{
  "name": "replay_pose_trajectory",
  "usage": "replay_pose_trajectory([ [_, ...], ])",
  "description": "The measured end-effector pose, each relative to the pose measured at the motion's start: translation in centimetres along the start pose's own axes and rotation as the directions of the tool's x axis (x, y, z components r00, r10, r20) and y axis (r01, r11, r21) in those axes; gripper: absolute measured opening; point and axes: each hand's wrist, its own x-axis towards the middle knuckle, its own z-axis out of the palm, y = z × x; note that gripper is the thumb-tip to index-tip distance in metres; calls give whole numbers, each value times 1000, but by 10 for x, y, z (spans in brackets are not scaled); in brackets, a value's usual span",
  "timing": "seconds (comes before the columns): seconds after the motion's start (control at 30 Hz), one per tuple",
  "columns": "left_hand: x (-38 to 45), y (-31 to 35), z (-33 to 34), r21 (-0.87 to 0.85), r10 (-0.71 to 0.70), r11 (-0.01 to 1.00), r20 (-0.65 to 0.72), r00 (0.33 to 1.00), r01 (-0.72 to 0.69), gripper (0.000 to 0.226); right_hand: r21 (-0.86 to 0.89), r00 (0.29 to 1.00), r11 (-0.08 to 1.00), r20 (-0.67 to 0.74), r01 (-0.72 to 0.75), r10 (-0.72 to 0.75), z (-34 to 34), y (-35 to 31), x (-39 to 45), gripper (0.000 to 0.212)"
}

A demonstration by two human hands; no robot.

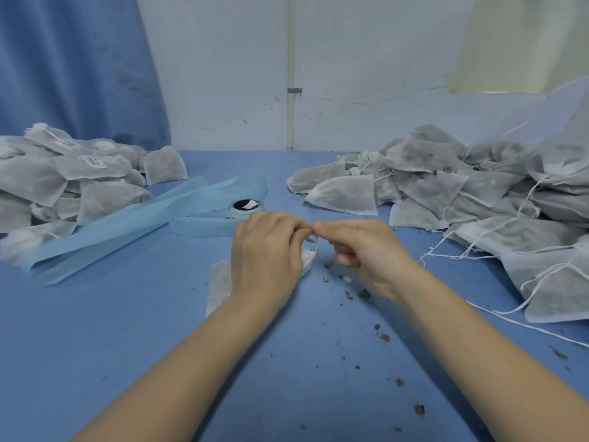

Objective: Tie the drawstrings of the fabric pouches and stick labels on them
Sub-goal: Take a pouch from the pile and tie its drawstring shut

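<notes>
1. At the centre of the blue worktop (127,346), one pouch (220,282) lies flat, mostly hidden under the left hand (266,253); its gathered neck points toward the right hand (363,250).
2. Two hands are in view, both forearms reaching in from the bottom edge and meeting above the pouch neck.
3. Left hand: back of hand up, wrist over the pouch, fingers (296,228) curled and pinching the drawstring (314,242) at the neck.
4. Right hand: turned inward, thumb and forefinger pinched closed just beside the left fingertips; the lower fingers are curled into the palm. The string between the two hands is short and blurred, so whether a knot exists cannot be told.
5. Left pile (63,180): pouches heaped at the left edge; two white labels (94,161) are visible on them. An exact pouch count cannot be given.
6. Right pile (478,193): a larger heap of pouches at the right edge, with loose white strings trailing onto the worktop.
7. One label roll (246,207) stands just beyond the hands, with pale-blue backing strip (127,224) looping leftward from it.
8. Dark crumbs (363,295) lie scattered on the worktop below and to the right of the right hand.
</notes>
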Motion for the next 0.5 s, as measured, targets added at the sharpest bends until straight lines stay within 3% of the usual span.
replay_pose_trajectory([
  [0.1,0,2,2,30,-6,1000,64,998,4,9,-105,991,986,-20,128,-131,-1,1,-2,9],
  [0.17,2,3,2,-57,-143,986,168,975,154,10,-129,982,976,-55,174,-183,-2,4,-1,9],
  [0.27,4,3,0,-163,-286,932,218,933,323,9,-127,979,972,-19,200,-204,-1,11,1,10],
  [0.4,7,8,-3,-191,-344,895,278,897,403,14,-1,975,978,84,208,-207,12,15,1,10],
  [0.5,10,7,-5,-159,-374,891,272,887,425,11,-74,968,966,-4,248,-249,15,15,1,15],
])
